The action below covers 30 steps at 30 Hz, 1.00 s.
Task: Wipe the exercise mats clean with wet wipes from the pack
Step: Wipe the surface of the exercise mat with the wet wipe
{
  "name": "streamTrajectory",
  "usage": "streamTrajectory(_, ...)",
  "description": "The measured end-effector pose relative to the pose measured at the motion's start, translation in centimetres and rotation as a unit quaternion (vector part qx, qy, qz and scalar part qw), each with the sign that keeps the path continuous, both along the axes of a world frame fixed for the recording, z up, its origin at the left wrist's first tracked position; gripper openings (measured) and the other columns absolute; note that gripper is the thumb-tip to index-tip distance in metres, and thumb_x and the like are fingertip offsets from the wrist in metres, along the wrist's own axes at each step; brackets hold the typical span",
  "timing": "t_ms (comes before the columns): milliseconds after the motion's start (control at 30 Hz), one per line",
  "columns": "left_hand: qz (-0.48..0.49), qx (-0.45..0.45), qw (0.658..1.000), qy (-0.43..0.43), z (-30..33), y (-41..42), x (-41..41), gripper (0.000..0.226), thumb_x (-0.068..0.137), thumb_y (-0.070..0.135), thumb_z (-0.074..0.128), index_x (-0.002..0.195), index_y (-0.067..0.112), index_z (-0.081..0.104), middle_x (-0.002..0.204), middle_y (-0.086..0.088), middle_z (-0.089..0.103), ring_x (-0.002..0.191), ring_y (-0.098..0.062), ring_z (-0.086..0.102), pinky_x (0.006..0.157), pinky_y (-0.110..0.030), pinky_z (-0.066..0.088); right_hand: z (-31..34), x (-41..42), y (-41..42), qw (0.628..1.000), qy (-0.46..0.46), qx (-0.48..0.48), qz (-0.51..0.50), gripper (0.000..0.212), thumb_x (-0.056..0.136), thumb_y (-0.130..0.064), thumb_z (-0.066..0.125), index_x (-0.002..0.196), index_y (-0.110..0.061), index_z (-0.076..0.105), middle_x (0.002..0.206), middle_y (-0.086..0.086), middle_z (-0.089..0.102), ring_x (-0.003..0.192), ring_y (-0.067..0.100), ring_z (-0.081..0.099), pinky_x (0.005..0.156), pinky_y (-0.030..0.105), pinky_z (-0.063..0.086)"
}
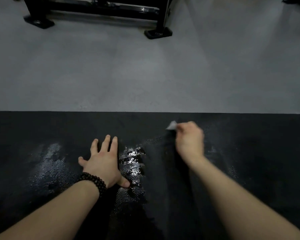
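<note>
A gym: black rubber mat [249, 170], grey floor [145, 75], black equipment frame [97, 9]

The scene was dim and grey, with the corners darkening further. Light from above glared off wet patches on the black mat [133, 158], picking out its dotted texture. The right hand [190, 137] and the white wipe [171, 125] were smeared by motion blur; the left hand [103, 161] was sharper. The wide lens stretched both forearms at the bottom corners.
</note>
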<state>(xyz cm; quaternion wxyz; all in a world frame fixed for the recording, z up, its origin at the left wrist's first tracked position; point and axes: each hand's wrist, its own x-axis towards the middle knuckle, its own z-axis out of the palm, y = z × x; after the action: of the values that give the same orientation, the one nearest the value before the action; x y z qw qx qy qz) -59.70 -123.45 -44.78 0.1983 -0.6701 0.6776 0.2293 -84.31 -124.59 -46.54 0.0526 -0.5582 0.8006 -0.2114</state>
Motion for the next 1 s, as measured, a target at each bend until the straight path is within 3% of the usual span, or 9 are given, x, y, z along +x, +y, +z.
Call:
streamTrajectory(133,-0.004,0.006,1.000,0.000,-0.5,-0.1,0.1,0.158,0.051,0.071,0.088,0.160,0.027,-0.017,0.164,0.014,-0.028,0.154,-0.026,-0.022,0.117,-0.073,0.016,-0.1,-1.8,-2.1,0.991,0.011,-0.007,-0.131,0.025,0.094,-0.013,0.050,0.097,-0.013,0.074,0.090,0.017,0.063,0.079,0.040,0.061,0.070,0.041,0.051)
streamTrajectory(233,-0.006,0.012,1.000,-0.002,-0.6,-0.1,0.2,0.158,0.052,0.072,0.087,0.160,0.027,-0.018,0.164,0.013,-0.029,0.153,-0.027,-0.023,0.117,-0.073,0.015,-1.6,6.9,-1.0,0.999,0.007,-0.040,0.031,0.024,0.089,-0.006,0.054,0.098,-0.015,0.074,0.077,0.013,0.061,0.065,0.035,0.060,0.054,0.036,0.046)
streamTrajectory(300,-0.013,0.011,1.000,0.000,-0.5,0.0,0.2,0.157,0.052,0.073,0.086,0.160,0.026,-0.018,0.164,0.013,-0.030,0.153,-0.027,-0.023,0.117,-0.073,0.016,-1.6,10.6,0.1,0.985,-0.019,0.003,0.173,0.028,0.087,-0.006,0.057,0.107,-0.019,0.073,0.082,0.010,0.061,0.071,0.031,0.061,0.062,0.034,0.049)
streamTrajectory(367,-0.015,0.011,1.000,0.000,-0.6,-0.1,0.4,0.157,0.052,0.074,0.085,0.160,0.026,-0.019,0.164,0.013,-0.030,0.153,-0.027,-0.023,0.117,-0.073,0.016,-0.7,9.6,-0.7,0.975,-0.026,0.026,0.218,0.025,0.090,-0.011,0.057,0.104,-0.023,0.074,0.087,0.008,0.063,0.077,0.030,0.062,0.070,0.034,0.051)
streamTrajectory(567,-0.014,0.030,0.999,0.000,-0.4,-0.4,0.4,0.157,0.053,0.074,0.085,0.158,0.027,-0.022,0.163,0.012,-0.032,0.152,-0.028,-0.026,0.117,-0.074,0.011,0.7,-0.9,-5.5,0.990,-0.030,0.030,-0.137,0.027,0.084,-0.002,0.053,0.098,-0.013,0.074,0.095,0.020,0.068,0.090,0.040,0.063,0.078,0.038,0.051)
streamTrajectory(700,-0.014,0.026,1.000,-0.001,-0.3,-0.4,0.5,0.158,0.052,0.073,0.086,0.159,0.027,-0.021,0.164,0.013,-0.030,0.153,-0.028,-0.024,0.117,-0.074,0.013,-1.2,9.2,-4.5,0.999,-0.033,0.007,0.034,0.029,0.089,-0.009,0.053,0.105,-0.021,0.073,0.094,0.011,0.064,0.082,0.034,0.063,0.064,0.033,0.045)
streamTrajectory(800,-0.020,0.013,1.000,-0.001,-0.3,-0.2,0.5,0.158,0.051,0.075,0.085,0.160,0.027,-0.018,0.165,0.013,-0.028,0.153,-0.028,-0.022,0.116,-0.074,0.015,-1.1,12.9,-3.9,0.980,-0.056,0.036,0.187,0.023,0.091,-0.014,0.058,0.108,-0.019,0.073,0.098,0.008,0.064,0.086,0.029,0.062,0.074,0.031,0.049)
streamTrajectory(867,-0.023,0.013,1.000,-0.001,-0.1,-0.1,0.7,0.158,0.050,0.077,0.084,0.159,0.028,-0.019,0.164,0.013,-0.029,0.153,-0.028,-0.023,0.116,-0.074,0.014,-0.8,10.0,-5.1,0.987,-0.043,0.030,0.152,0.020,0.091,-0.017,0.058,0.103,-0.018,0.075,0.094,0.010,0.065,0.086,0.032,0.063,0.075,0.033,0.050)
streamTrajectory(1000,-0.034,0.028,0.999,0.005,-0.1,-0.4,0.9,0.157,0.049,0.080,0.082,0.159,0.030,-0.019,0.164,0.014,-0.028,0.153,-0.028,-0.024,0.117,-0.074,0.011,-0.9,2.7,-6.3,0.997,-0.014,0.026,-0.068,0.028,0.088,-0.006,0.052,0.103,-0.014,0.074,0.098,0.016,0.064,0.089,0.038,0.060,0.069,0.033,0.043)
